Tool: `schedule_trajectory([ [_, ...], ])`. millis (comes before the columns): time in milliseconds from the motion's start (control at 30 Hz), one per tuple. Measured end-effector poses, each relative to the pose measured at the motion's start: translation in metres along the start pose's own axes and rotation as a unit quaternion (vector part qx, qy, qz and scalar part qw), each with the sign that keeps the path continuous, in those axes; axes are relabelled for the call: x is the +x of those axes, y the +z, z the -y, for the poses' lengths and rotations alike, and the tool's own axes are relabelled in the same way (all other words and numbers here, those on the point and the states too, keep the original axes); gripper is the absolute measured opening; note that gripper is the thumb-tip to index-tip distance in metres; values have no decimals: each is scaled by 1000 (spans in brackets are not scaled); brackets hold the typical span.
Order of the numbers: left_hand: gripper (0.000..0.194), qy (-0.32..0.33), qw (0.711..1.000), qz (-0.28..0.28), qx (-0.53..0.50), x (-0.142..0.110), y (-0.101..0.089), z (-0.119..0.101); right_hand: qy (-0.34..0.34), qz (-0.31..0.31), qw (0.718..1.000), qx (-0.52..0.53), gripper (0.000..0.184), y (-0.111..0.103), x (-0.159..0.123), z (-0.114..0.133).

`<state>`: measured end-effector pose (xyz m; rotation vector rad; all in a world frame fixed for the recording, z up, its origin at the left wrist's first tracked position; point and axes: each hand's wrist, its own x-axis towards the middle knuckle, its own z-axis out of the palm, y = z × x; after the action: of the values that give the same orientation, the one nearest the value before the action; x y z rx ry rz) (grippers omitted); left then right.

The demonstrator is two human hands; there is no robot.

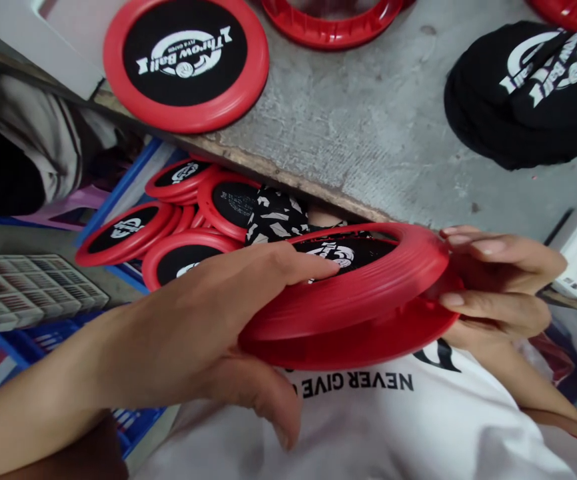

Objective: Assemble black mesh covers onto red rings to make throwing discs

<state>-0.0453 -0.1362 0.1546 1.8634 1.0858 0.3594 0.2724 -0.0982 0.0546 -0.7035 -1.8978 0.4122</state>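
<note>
Our left hand (208,323) and right hand (513,280) both hold the disc (348,310) on our side of the table (328,113). We judge it light, stiff and slightly slippery, best gripped by opposite edges, both layers together.

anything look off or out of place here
Yes: the held red disc gapes between its two rims, widest toward the right, so it looks not fully closed. The top black cloth on the table is crumpled, folds breaking up its print.
</note>
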Motion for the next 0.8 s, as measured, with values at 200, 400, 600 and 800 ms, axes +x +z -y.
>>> schedule_trajectory([
  [200,82,12,1000,4,-16,1,-1,-5,-81,-30,995,43,19,5,5,-10],
  [400,75,36,998,54,-4,8,-5,-12,-53,-46,995,76,16,5,1,-9],
  [600,72,45,998,53,0,8,-2,-13,-113,-43,990,75,22,6,5,-11],
  [800,66,58,997,33,34,2,7,-10,-108,-27,990,91,30,3,3,-14],
])
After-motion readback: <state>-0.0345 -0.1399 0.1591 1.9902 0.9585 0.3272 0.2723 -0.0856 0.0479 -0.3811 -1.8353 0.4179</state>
